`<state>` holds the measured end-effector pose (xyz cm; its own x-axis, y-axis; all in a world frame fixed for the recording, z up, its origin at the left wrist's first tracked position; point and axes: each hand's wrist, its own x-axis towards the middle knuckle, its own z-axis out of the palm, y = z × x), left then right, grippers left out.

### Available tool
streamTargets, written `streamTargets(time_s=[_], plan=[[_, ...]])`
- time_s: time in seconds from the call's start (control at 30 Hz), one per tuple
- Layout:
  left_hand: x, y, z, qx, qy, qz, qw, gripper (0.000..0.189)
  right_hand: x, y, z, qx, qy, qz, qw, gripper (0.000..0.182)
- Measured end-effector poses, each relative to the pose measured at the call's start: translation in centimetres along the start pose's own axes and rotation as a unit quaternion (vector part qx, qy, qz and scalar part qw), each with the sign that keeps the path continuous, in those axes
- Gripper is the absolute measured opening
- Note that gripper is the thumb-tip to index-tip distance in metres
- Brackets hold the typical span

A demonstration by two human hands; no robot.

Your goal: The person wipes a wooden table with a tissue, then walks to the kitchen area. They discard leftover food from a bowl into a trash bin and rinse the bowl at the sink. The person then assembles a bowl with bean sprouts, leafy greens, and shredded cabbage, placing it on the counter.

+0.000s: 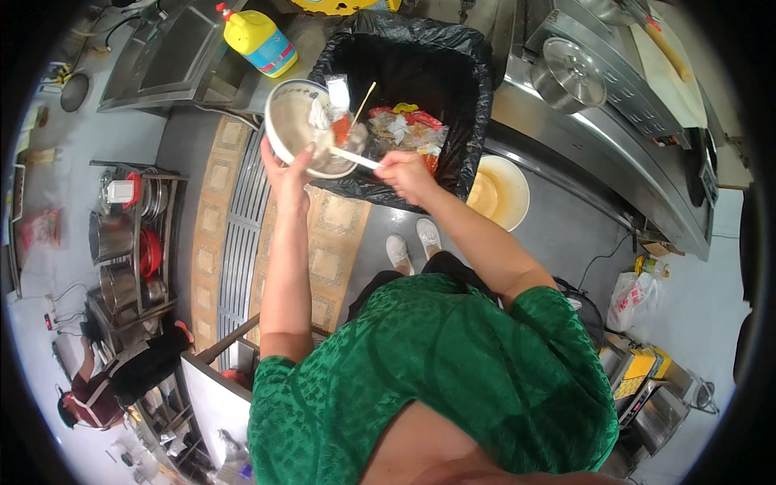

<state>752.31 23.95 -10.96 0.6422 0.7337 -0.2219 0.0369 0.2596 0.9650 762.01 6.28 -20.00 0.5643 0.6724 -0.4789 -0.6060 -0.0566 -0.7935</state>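
My left hand (288,173) grips the near rim of a large ceramic bowl (285,118), tilted over the left edge of a bin lined with a black plastic bag (479,79). My right hand (407,176) holds the handle of a white spoon or spatula (354,159), whose far end is inside the bowl. At the bowl's right side are a white-and-clear wrapper (338,94), a crumpled white tissue (318,115), something orange-red and a thin wooden stick (365,103). Crumpled wrappers and other rubbish (403,130) lie in the bin.
A yellow jug with a red cap (260,42) stands behind the bowl. A stained white bucket (512,194) is right of the bin. A lidded steel pot (568,76) sits on the steel counter at right. Pot racks (176,224) stand left, and another person (100,397) is at lower left.
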Motion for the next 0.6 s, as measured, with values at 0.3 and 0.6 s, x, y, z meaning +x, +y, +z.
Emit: streamTargets(time_s=[0.3, 0.6], plan=[[3.2, -1.7, 3.7, 0.473, 0.000, 0.160, 0.866, 0.100, 2.5, -0.6, -1.2, -0.020, 0.056, -0.073, 0.996, 0.008], [4.2, -1.4, 4.3, 0.230, -0.054, 0.086, 0.968, 0.082, 4.3, 2.8, -6.0, -0.093, 0.153, -0.117, 0.977, 0.010]])
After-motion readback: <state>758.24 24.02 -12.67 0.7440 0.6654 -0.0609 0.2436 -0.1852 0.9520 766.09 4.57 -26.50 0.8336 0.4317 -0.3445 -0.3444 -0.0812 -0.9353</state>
